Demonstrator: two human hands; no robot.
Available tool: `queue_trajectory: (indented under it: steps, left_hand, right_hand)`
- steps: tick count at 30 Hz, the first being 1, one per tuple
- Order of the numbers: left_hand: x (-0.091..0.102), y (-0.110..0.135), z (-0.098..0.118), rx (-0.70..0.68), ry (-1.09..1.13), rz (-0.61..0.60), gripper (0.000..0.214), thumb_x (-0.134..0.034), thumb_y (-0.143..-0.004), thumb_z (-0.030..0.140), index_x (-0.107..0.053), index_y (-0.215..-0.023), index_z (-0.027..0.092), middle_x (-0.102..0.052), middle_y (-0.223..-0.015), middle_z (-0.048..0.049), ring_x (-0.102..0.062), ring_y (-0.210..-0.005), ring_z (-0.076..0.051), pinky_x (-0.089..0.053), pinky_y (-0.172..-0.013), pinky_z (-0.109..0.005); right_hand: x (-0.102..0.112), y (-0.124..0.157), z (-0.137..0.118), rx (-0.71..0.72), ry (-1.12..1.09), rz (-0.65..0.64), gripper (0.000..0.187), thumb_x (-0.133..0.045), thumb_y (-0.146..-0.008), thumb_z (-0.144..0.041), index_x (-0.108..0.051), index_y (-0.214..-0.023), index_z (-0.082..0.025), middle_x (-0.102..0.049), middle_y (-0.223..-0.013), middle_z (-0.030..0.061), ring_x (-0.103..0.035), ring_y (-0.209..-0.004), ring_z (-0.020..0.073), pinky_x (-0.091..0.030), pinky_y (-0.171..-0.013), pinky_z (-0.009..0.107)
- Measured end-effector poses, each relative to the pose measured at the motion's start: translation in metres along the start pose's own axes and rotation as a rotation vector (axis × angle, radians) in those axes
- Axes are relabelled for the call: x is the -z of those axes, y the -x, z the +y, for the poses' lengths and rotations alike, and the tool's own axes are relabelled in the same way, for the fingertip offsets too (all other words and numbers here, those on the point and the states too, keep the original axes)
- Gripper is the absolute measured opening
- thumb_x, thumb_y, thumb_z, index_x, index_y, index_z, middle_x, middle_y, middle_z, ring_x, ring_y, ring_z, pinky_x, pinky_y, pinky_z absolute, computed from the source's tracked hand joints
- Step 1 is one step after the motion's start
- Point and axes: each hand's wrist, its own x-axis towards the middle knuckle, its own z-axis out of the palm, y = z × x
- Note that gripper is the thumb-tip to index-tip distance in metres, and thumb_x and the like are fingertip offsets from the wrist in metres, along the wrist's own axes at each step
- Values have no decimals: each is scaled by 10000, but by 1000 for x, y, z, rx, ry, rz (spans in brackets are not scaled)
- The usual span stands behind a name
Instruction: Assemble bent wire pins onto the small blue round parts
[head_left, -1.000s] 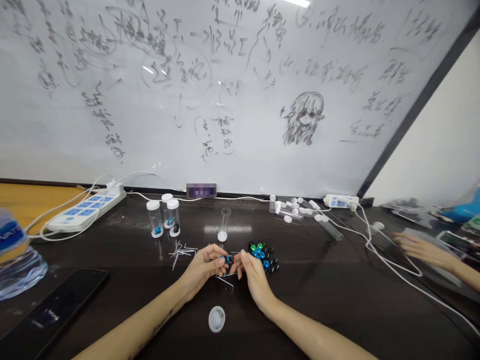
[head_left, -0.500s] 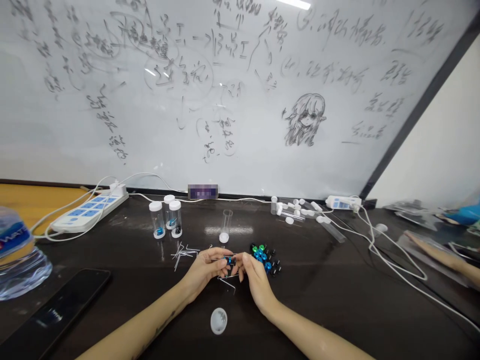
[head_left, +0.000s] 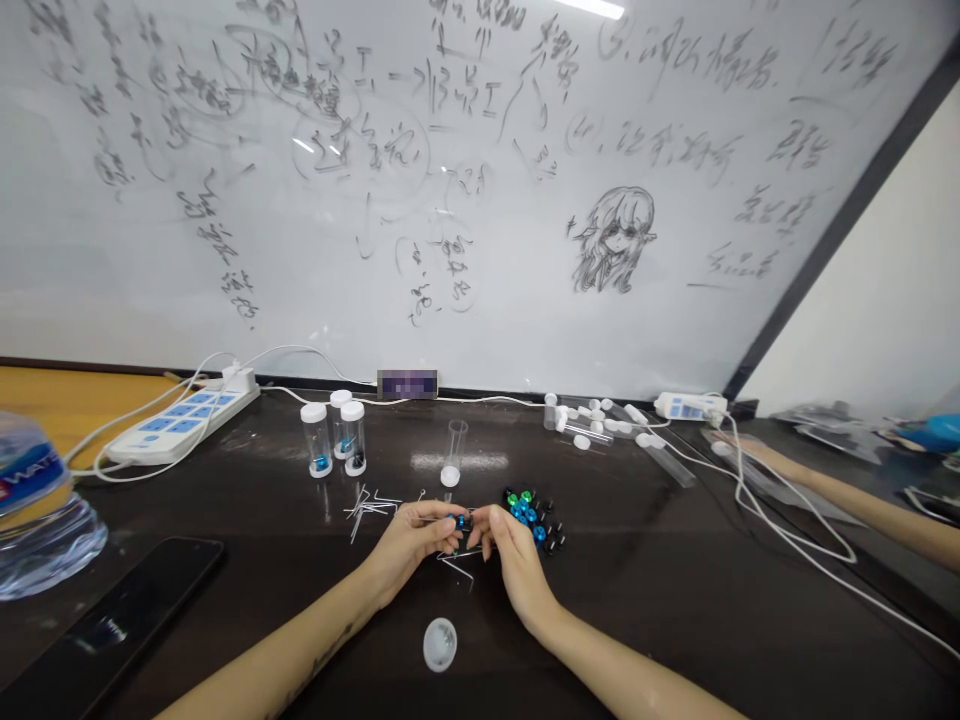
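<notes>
My left hand is closed around a small blue and black bolt-like part, pinching it between thumb and fingers. From the other side, my right hand brings its thumb and fingertips together at the part's black end; what exactly they grip is hidden. Below the fingers lies a thin L-shaped metal key. To the right of my right hand is a cluster of blue, green and black bolt-like pieces. A pile of bent metal keys lies left of my left hand. Just beyond stands an uncapped clear tube.
Three capped tubes stand left; loose tubes and white caps lie at the back right. A small white dish is in front. A phone, water bottle, power strip and another person's arm flank the table.
The other person's arm at the right has reached farther back and to the left, over the plastic bag. My hands keep nearly the same pose around the part.
</notes>
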Motion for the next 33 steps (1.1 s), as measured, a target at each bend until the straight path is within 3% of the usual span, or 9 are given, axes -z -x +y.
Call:
queue_trajectory:
  steps: [16,33]
  left_hand:
    - [-1,0,0,-12,6,25,174,-747,-698,224,-684,-826,124,-692,-718,-60,-610,-644,-124,-465,-646,-230]
    - [-1,0,0,-1,22,24,190,-746,-701,236,-685,-842,124,-695,-703,-57,-614,-642,-119,-468,-645,-220]
  right_hand:
    - [0,-1,0,1,23,25,464,-320,-962,-481,-641,-932,-148,-584,-693,31,-495,-575,153,-407,-572,266]
    - [0,0,-5,23,57,24,424,-312,-966,-476,-612,-1030,-184,-579,-752,19,-491,-569,146,-399,-574,259]
